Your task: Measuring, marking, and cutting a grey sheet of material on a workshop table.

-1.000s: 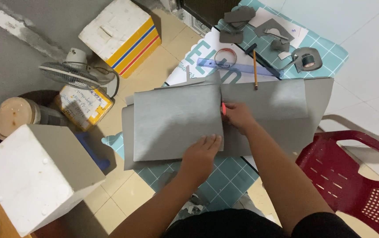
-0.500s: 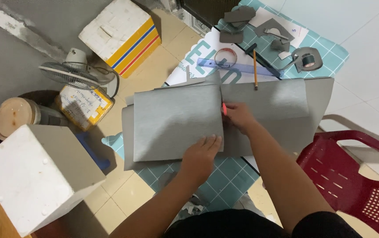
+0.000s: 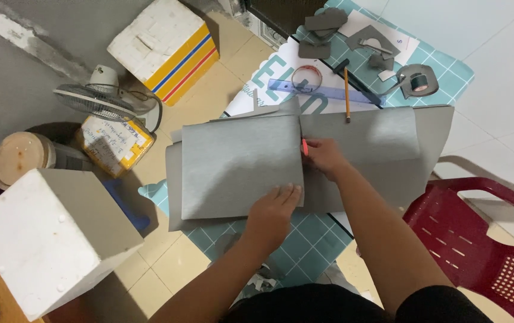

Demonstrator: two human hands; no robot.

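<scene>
Floor: pale tiles, with a teal gridded cutting mat (image 3: 316, 236) spread over them.
Grey sheets: a stack of large grey sheets lies on the mat; the top sheet (image 3: 239, 164) sits to the left, a wider sheet (image 3: 376, 143) runs out to the right beneath it.
Left hand (image 3: 275, 209): flat and open, palm down, fingers spread — pressing the near right corner of the top sheet. It grips nothing.
Right hand (image 3: 325, 157): curled around a small red tool (image 3: 304, 146) whose tip rests at the top sheet's right edge; the kind of tool is too small to tell.
Far end of mat: a blue ruler (image 3: 325, 93), a pencil (image 3: 347, 93) lying across it, a tape roll (image 3: 419, 81) and grey offcuts (image 3: 325, 21).
Left side: a white foam box (image 3: 50, 239), a small fan (image 3: 98, 98), a white box with yellow sides (image 3: 164, 45) — all well apart from the hands.
Right side: a red plastic chair (image 3: 478, 239) just beside the right arm.
</scene>
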